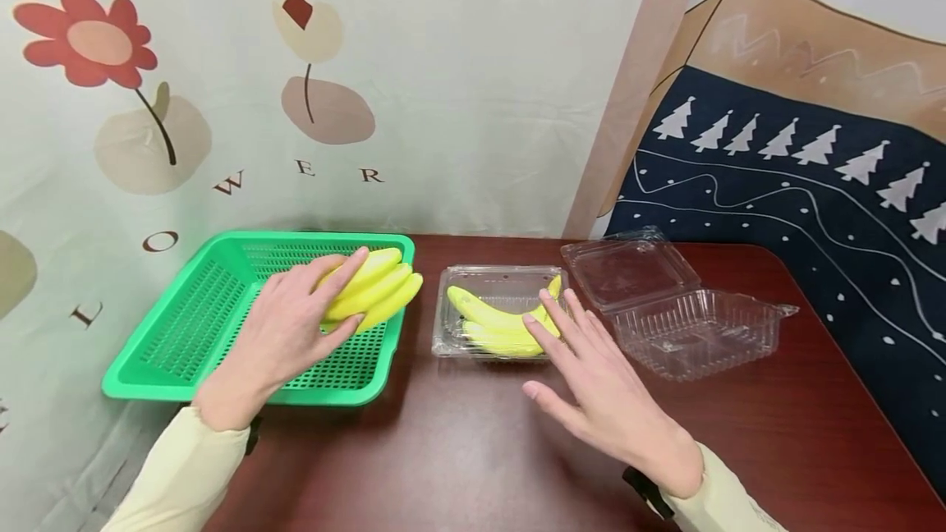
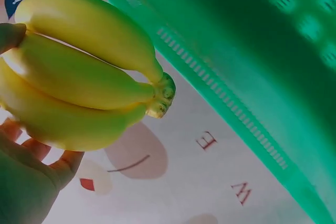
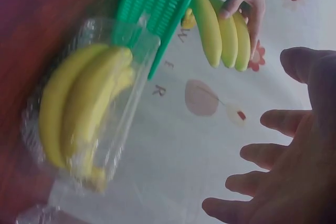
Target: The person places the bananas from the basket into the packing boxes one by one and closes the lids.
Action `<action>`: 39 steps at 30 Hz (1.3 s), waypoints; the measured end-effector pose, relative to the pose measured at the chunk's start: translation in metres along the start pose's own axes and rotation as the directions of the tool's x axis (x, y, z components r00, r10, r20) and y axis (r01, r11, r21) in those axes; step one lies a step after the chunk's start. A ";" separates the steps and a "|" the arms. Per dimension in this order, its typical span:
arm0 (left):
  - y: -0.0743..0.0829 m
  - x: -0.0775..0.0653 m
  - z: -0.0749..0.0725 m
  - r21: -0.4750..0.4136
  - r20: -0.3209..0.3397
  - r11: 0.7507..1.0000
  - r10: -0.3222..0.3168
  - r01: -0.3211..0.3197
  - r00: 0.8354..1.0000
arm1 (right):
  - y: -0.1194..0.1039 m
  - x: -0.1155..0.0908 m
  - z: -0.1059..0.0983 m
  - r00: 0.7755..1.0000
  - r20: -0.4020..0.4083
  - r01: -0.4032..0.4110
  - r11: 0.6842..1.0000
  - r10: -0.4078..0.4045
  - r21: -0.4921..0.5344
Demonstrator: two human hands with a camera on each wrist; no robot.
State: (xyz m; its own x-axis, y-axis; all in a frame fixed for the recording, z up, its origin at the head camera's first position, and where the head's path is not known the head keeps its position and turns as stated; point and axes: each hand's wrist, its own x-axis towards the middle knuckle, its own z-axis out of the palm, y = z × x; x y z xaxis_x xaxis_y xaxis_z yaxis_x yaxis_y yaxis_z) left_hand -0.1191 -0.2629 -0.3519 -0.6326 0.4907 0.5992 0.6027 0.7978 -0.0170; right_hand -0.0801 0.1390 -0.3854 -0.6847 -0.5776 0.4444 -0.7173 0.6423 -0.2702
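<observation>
The left hand (image 1: pixel 296 314) grips a yellow bunch of bananas (image 1: pixel 380 290), its fingers and thumb clamped on opposite sides of the fruit, which sits over the right part of the green basket (image 1: pixel 325 394). The right hand (image 1: pixel 591 376) has its fingers spread apart, holding nothing; from the head its fingertips overlap the right edge of a clear container (image 1: pixel 443 343), while the right wrist view shows a gap between them. Inside that container lie more bananas (image 1: pixel 488 317); I cannot tell whether its cover is fastened. The stem (image 2: pixel 164 95) of the held bunch, hidden under the hand from the head, shows in both wrist views, and the left wrist view shows three bananas joined at it. Only the head view takes in both halves of a second clear container (image 1: pixel 695 343) to the right, its lid (image 1: pixel 628 269) folded back behind the tray. Basket and containers stand on a dark red-brown table (image 1: pixel 458 450). Pale sleeves (image 1: pixel 177 466) cover the forearms, with a black band (image 1: pixel 646 489) at the right wrist. Behind hangs a pale cloth (image 1: pixel 473 105) printed with flowers, and to the right a navy cloth (image 1: pixel 739 187) with white trees. Dark letters on the pale cloth read L, O, W, E, R from the head; the left wrist view catches E and W, the right wrist view W, E and R.
</observation>
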 end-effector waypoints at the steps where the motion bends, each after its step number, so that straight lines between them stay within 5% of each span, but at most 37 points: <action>1: 0.002 0.002 0.001 -0.008 -0.001 1.000 0.002 -0.002 1.000 | 0.002 -0.002 -0.003 1.000 -0.007 -0.006 1.000 0.006 -0.009; 13: 0.021 0.019 0.015 -0.080 -0.018 0.997 0.012 -0.013 1.000 | 0.030 -0.019 -0.037 0.987 -0.010 -0.160 0.980 0.160 -0.121; 25: 0.034 0.031 0.022 -0.090 -0.006 0.996 0.021 -0.022 1.000 | 0.084 -0.037 -0.081 0.947 -0.086 -0.320 0.935 0.310 -0.151; 39: 0.053 0.039 0.027 -0.111 -0.012 0.994 0.016 -0.017 1.000 | 0.153 -0.066 -0.107 0.831 -0.061 -0.557 0.825 0.554 -0.099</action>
State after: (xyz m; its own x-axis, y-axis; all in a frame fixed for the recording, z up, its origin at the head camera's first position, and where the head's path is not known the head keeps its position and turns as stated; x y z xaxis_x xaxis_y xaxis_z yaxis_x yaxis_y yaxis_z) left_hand -0.1245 -0.1919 -0.3508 -0.6171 0.4989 0.6086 0.6635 0.7457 0.0615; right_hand -0.1309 0.3295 -0.3645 -0.9579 -0.0935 0.2715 -0.1974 0.9012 -0.3859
